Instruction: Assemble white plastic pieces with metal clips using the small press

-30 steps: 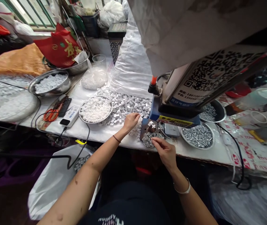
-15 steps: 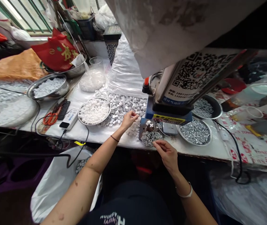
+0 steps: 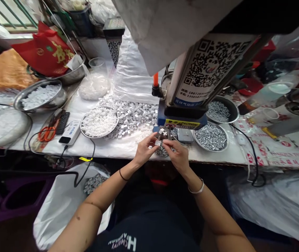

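Observation:
My left hand (image 3: 146, 149) pinches a small white square plastic piece (image 3: 158, 142) in front of the press. Close against it is my right hand (image 3: 177, 154), its thumb and forefinger pressed together at the piece's right side; whatever they hold is too small to make out. Just behind the fingertips, a white cross-shaped piece (image 3: 163, 132) sits on the fixture under the blue press head (image 3: 182, 120). Small metal pins (image 3: 162, 152) lie heaped below the hands, partly hidden by them.
Grey-white plastic pieces (image 3: 136, 113) are heaped behind a bowl of white parts (image 3: 99, 121). Right of the press stand a bowl of metal pins (image 3: 211, 137) and a dark pan (image 3: 234, 113). Orange scissors (image 3: 49, 131), a power strip (image 3: 70, 133) and cables lie left.
My left hand has come right and down from beside the plastic heap, a square white piece now in its fingers. My right hand has risen from the metal pins to meet it. The view has shifted.

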